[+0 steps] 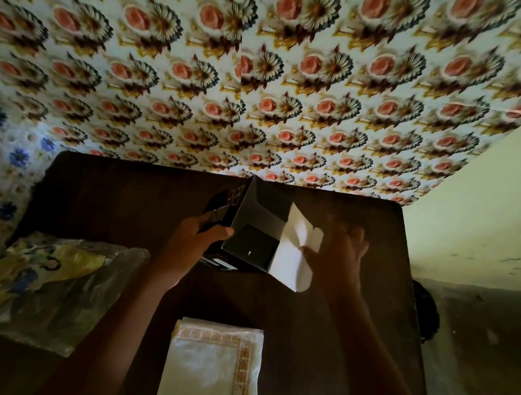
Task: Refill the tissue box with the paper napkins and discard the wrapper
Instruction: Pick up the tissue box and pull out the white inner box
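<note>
A dark tissue box [252,227] stands tilted at the far middle of the dark table [119,200], its open end facing me and a white flap [294,255] folded out to the right. My left hand [200,235] grips the box's left side. My right hand [339,256] is at the white flap, fingers spread and blurred, thumb touching the flap's edge. A stack of white paper napkins [210,376] with a gold border lies near me on the table. The crumpled clear wrapper [58,290] with yellow and blue print lies at the left.
A wall with a rose pattern rises behind the table. A white and blue flowered cloth hangs at the left. A plain pale wall and a dim floor are at the right, with a dark round object [423,313] beside the table's right edge.
</note>
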Demonstrator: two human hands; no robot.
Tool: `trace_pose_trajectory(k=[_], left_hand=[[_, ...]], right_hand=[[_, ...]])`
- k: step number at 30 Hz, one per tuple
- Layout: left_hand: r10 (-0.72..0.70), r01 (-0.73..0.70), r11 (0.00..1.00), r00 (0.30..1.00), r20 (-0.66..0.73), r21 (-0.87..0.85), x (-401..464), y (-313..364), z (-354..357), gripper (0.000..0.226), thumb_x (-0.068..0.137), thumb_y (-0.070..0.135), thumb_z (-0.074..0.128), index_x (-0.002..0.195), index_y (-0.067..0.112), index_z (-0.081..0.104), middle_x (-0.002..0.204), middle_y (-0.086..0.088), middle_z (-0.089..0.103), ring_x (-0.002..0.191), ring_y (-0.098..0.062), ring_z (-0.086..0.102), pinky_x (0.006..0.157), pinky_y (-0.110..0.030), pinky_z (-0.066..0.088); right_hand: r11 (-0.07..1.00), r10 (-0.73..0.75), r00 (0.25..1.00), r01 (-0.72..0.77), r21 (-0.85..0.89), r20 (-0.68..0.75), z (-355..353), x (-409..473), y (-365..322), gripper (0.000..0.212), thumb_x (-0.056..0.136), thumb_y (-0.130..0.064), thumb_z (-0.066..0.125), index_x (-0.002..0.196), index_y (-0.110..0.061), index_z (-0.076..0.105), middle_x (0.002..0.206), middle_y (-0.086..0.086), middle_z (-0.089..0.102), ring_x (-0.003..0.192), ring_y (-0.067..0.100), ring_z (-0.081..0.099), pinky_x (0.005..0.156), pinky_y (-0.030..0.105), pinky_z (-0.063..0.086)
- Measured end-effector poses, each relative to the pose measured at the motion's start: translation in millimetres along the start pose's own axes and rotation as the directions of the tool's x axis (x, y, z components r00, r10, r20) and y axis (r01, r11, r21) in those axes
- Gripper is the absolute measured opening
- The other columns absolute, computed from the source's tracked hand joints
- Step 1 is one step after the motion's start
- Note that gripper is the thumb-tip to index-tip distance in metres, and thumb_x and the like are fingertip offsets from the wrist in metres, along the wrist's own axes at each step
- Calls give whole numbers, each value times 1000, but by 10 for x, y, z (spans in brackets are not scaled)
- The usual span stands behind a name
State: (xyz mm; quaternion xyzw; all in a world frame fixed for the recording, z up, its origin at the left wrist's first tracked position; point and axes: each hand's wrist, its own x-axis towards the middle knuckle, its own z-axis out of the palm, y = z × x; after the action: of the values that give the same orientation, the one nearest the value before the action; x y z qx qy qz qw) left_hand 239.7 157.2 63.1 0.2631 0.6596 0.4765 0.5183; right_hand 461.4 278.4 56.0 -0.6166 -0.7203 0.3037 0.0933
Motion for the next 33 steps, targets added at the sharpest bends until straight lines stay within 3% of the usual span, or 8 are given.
trace_pose_trajectory(k=[7, 11, 15, 18, 21, 25, 29, 33], left_hand=[[11, -9, 994, 1000, 21, -111, -19, -34, -1, 33, 73, 28, 74, 106, 29, 78, 102, -6, 80, 102, -29, 75, 84, -40, 57], [79, -82, 993, 996, -43, -89, -42, 17, 83, 45, 79, 25, 75, 121, 34, 64, 121, 0, 71, 113, -21, 69, 87, -32, 55], [460, -377, 840, 876, -146, 391, -167, 65, 171, 30, 102, 15, 51, 127, 29, 60, 139, 2, 53, 124, -10, 57, 89, -11, 50], [422, -331, 833, 898, -123, 443, -223, 117, 238, 31, 101, 10, 54, 93, 33, 73, 147, 0, 41, 120, -2, 55, 86, -9, 51], [339, -282, 928, 911, -237, 246, -233, 157, 250, 25, 90, 27, 66, 72, 45, 70, 129, -10, 53, 99, -8, 65, 81, -24, 55], [377, -142, 828, 857, -352, 542, -99, 76, 106, 34, 86, 28, 77, 62, 7, 65, 81, 6, 63, 79, 11, 55, 67, 0, 36], [307, -83, 842, 886, -347, 532, -139, 168, -33, 6, 79, 13, 81, 80, 14, 76, 87, 12, 67, 80, 4, 60, 68, -19, 48], [401, -178, 816, 860, -317, 550, -86, 214, -152, 21, 84, 15, 79, 104, 17, 77, 108, 2, 74, 96, -9, 66, 86, -34, 56]], right_hand=[[925, -378, 903, 380, 29, 205, 19, 138, -380, 92, 85, -44, 74, 158, -41, 18, 166, 2, 16, 153, 33, 15, 117, 63, 22], [913, -407, 900, 397, 93, 156, 27, 207, -480, 70, 89, -23, 74, 150, -26, 40, 144, 10, 54, 131, 29, 54, 108, 42, 47], [927, -372, 926, 366, 80, 68, 7, 182, -590, 35, 96, -24, 65, 131, -19, 62, 116, 6, 70, 96, 17, 69, 85, 32, 60], [929, -366, 930, 364, 72, 16, -23, 189, -626, 30, 98, -16, 62, 128, -13, 67, 118, 9, 74, 98, 20, 72, 88, 32, 59], [939, -338, 941, 338, 71, -8, -71, 182, -641, 27, 100, -12, 59, 126, -9, 67, 113, 10, 75, 87, 12, 68, 81, 26, 57], [955, -276, 961, 272, 118, 14, -100, 186, -680, 30, 100, -13, 59, 130, -10, 64, 116, 10, 73, 84, 10, 64, 65, 11, 41], [967, -181, 979, 160, 198, 93, -174, 203, -658, 37, 101, -21, 59, 137, -10, 58, 119, 4, 67, 84, 6, 59, 68, 15, 44], [944, -97, 978, 32, 328, 184, -246, 173, -564, 46, 98, -25, 64, 142, -16, 52, 133, 9, 64, 106, 26, 68, 66, 29, 59]])
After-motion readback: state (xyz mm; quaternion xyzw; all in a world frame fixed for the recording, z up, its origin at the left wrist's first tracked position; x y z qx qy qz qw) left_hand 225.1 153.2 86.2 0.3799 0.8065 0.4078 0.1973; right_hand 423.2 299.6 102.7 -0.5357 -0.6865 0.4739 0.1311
